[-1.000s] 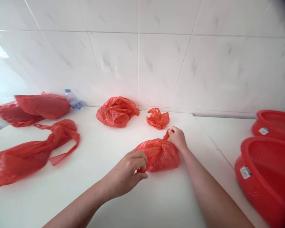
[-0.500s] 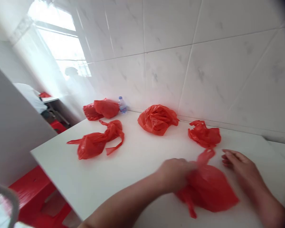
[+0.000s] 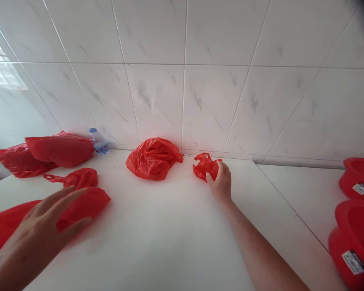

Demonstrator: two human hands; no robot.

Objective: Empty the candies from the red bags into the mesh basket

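At the wall side of the white table (image 3: 157, 234), my right hand (image 3: 221, 184) has its fingers and thumb closed on a small crumpled red plastic bag (image 3: 204, 167). My left hand (image 3: 44, 224) is at the lower left, fingers stretched out and thumb apart. Under and beside it lies a larger red plastic bag (image 3: 94, 202), partly hidden by the hand. Whether the left hand touches that bag I cannot tell. Just behind is a knotted red plastic bag (image 3: 83, 176) with a loop handle.
A bundled red bag (image 3: 154, 159) rests against the tiled wall (image 3: 157, 105). More red bags (image 3: 60, 149) are heaped at the back left, next to a water bottle (image 3: 99, 141). Two red plastic stools or tubs with labels stand at the right, one (image 3: 359, 178) behind the other (image 3: 352, 238).
My view has turned right. The larger bag that my left hand held is now at the left, and that hand has opened. My right hand has reached forward and gripped the small bag.
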